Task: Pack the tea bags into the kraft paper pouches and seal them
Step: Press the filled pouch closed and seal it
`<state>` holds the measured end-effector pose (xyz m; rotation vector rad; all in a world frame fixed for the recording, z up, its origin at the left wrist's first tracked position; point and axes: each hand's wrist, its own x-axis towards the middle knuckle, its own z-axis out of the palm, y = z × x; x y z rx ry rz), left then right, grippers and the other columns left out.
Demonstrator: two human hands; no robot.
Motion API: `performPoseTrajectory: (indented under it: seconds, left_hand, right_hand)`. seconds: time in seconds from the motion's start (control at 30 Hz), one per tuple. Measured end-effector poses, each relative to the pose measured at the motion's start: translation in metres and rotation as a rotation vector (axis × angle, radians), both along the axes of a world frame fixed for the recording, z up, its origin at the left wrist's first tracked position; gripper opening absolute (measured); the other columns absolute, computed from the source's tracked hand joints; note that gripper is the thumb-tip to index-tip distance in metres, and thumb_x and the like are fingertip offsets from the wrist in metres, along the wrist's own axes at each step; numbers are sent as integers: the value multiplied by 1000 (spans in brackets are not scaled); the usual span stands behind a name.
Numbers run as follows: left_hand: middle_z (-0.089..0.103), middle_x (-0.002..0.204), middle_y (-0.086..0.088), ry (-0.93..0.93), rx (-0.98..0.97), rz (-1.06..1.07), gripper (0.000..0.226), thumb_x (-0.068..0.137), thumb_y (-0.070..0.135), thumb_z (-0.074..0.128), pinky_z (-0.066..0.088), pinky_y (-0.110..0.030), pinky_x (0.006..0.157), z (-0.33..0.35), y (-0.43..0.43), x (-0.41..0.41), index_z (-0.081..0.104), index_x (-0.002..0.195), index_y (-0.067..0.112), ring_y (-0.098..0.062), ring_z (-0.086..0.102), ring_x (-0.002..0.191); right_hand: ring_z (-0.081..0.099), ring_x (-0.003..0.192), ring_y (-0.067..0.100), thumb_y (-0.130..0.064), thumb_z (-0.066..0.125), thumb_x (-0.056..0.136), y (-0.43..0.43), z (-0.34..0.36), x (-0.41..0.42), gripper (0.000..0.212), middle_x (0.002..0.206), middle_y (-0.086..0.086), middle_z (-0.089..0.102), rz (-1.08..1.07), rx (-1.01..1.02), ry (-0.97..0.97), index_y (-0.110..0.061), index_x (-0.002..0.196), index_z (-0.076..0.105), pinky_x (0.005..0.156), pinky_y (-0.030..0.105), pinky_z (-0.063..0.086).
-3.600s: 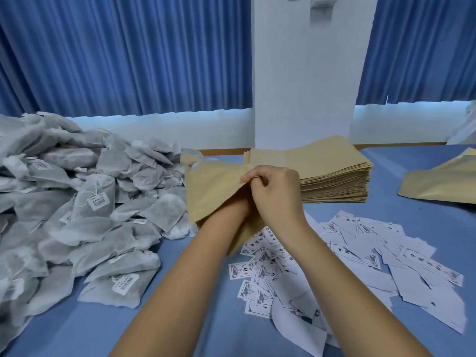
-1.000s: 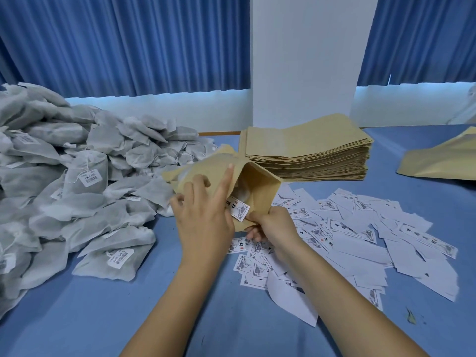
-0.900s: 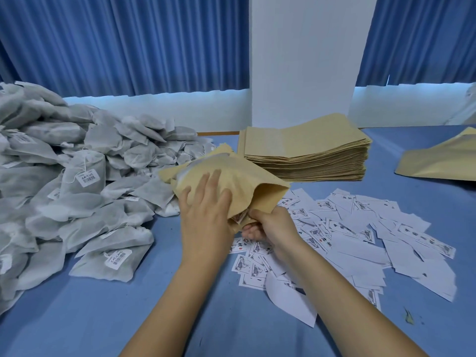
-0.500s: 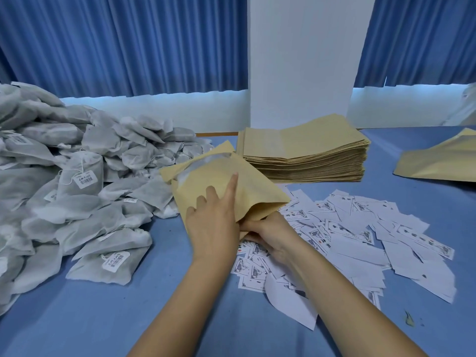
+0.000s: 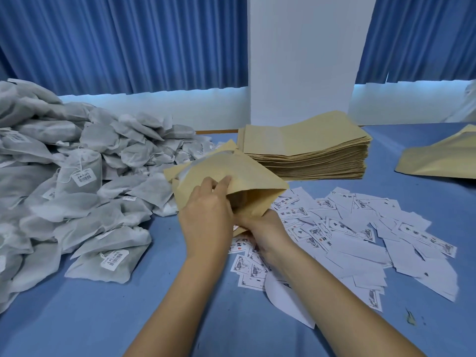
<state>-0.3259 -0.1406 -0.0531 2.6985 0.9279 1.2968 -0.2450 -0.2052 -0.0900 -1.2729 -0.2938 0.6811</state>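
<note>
Between both grips, mouth gaping toward the person: tan kraft paper pouch (image 5: 239, 171). Left grip (image 5: 206, 217) pinches its upper lip; right grip (image 5: 265, 228) holds lower lip from beneath. Left of grips: heap of grey mesh tea bags (image 5: 77, 202). Right: white printed paper labels (image 5: 360, 240) on blue tabletop (image 5: 128, 318). Beyond: stack of flat tan pouches (image 5: 309, 155).

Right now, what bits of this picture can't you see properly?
All in the head view:
- Inside the open brown kraft paper pouch: dark, and the left hand partly covers its mouth, so contents unknown.
- Right hand: fingers hidden under the pouch.
- Small white printed paper labels: print too small to read.
- Pile of grey fabric tea bags: cut off by the left edge.
- Second tan pouch: cut off by the right edge.
</note>
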Motion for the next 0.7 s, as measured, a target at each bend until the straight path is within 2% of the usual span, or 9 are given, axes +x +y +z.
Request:
performPoseTrajectory:
  seconds: [0.07,0.13,0.27,0.37,0.47,0.6,0.63,0.67,0.7]
  left_hand:
    - [63,82,-4,-32,-65,-61,49,68,-4,68,29,-25,47,1,3,-3,72,111,20,-27,59,65]
    - [63,82,-1,-62,-103,-90,52,66,-2,69,32,-25,47,2,6,-7,72,112,22,-27,59,66]
    - [59,97,-6,-108,-112,-80,46,72,4,71,38,-30,51,6,6,-8,67,116,16,-28,59,81]
    - [56,82,-11,-229,126,-271,18,79,5,68,40,-34,54,4,-14,-12,65,97,4,-28,56,69]
    - [53,60,-6,-4,223,-290,21,78,25,62,40,-32,48,-12,-46,-16,67,76,5,-24,52,55]
    - [43,36,-3,455,56,-198,44,23,14,91,18,-15,40,-18,-63,-12,49,34,13,-14,37,30]
    - [52,43,-5,517,25,-173,38,28,17,91,20,-16,41,-18,-61,-10,55,40,13,-14,42,35]
    - [64,64,-9,547,19,-134,27,48,23,86,32,-19,46,-17,-59,-7,66,60,10,-15,57,52]
    - [67,94,-13,595,-3,-88,27,71,23,72,44,-23,64,-18,-59,-2,68,92,7,-18,64,82]
  right_hand:
    - [53,34,8,-9,76,76,0,0,4,14,53,4,62,-132,-114,-70,-7,74,63,34,15,34]
    - [48,31,9,-18,70,82,-3,-1,12,17,46,1,57,-168,-195,-101,-10,73,58,36,15,32]
    - [69,68,18,-17,58,93,-4,7,10,17,86,13,70,3,-44,106,-2,102,61,55,29,57]
    - [61,60,19,-12,50,97,-4,6,13,6,81,13,61,-31,-116,61,-9,92,54,41,22,45]
    - [51,55,16,-12,49,96,-7,7,16,13,71,7,52,-73,-232,-84,-9,84,51,44,17,40]
    - [54,58,23,-14,50,94,-7,5,11,10,76,13,54,-81,-216,-97,-7,89,55,57,26,39]
    - [54,56,22,-15,51,94,-6,4,11,12,74,12,55,-84,-226,-101,-8,86,54,56,26,39]
    - [55,57,22,-16,51,95,-7,2,12,13,73,11,55,-82,-233,-80,-8,84,54,56,27,41]
    - [56,61,22,-16,52,94,-8,3,13,13,74,10,56,-70,-225,-31,-9,84,54,58,28,43]
